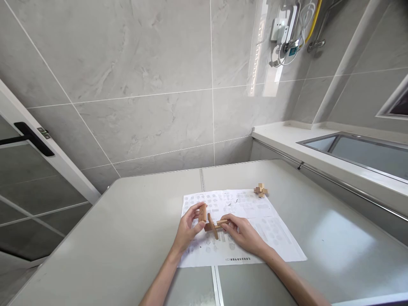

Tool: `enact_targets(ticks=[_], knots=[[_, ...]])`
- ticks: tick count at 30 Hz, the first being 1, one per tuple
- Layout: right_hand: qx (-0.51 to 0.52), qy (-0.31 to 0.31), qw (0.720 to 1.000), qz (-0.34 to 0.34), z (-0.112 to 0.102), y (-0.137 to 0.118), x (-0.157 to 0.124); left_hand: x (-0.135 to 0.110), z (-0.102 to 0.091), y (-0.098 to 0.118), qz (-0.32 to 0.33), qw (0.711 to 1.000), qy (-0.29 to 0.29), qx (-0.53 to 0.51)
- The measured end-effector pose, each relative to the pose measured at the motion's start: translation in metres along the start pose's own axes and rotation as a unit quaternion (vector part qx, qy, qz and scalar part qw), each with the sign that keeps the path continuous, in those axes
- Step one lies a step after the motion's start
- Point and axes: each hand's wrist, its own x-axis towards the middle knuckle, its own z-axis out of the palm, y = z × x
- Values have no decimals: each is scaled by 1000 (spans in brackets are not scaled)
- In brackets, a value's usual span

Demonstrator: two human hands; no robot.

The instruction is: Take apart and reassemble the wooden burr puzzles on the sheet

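Note:
My left hand [187, 230] pinches a short wooden puzzle bar [202, 212] between thumb and fingers. My right hand [242, 233] grips a partly joined cluster of wooden puzzle bars [213, 225] from the right side. Both hands hover just above a printed instruction sheet [270, 231] lying on the grey table [127, 238]. The two wooden parts almost touch between the hands. A small assembled wooden burr puzzle [260, 190] rests at the sheet's far right corner, away from both hands.
The tiled wall [143, 93] rises behind the table. To the right runs a white counter [287, 136] with a steel sink [366, 151]. A dark glass door with a black handle [32, 138] stands to the left. Cables and a socket [287, 29] hang at the top right.

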Motion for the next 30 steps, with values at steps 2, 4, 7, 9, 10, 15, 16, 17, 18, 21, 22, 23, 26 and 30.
enact_targets(ticks=[2, 4, 7, 9, 10, 15, 16, 17, 18, 21, 22, 23, 26, 30], knots=[[6, 3, 1000, 6, 0, 0, 0, 2, -4, 0, -11, 998, 61, 1], [21, 10, 1000, 13, 1, 0, 0, 4, -9, -3, -35, 989, 133, 63], [67, 29, 997, 34, 2, 1, 1, 3, -19, -12, -46, 955, 195, 219], [104, 42, 992, 53, 3, 3, 2, 1, -25, -20, -22, 934, 186, 305], [119, 46, 990, 60, 4, 4, 2, 1, -28, -24, -12, 925, 175, 337], [142, 53, 986, 72, 4, 9, 3, 1, -35, -38, 15, 897, 132, 422], [144, 53, 985, 74, 4, 9, 3, 1, -36, -40, 17, 894, 126, 430], [147, 52, 985, 75, 5, 9, 3, 1, -37, -42, 16, 891, 121, 437], [151, 51, 984, 76, 5, 9, 3, 1, -37, -44, 14, 890, 118, 441], [168, 50, 981, 78, 6, 9, 3, 1, -37, -43, 22, 890, 131, 436], [174, 51, 980, 79, 6, 9, 3, 0, -36, -41, 33, 893, 142, 426], [181, 51, 979, 80, 6, 8, 3, 0, -35, -37, 45, 898, 153, 409], [208, 48, 973, 85, 4, 7, 4, -1, -25, -23, 46, 937, 164, 306], [252, 17, 964, 89, 1, 2, 6, -2, -4, -6, -47, 997, 37, 53]])
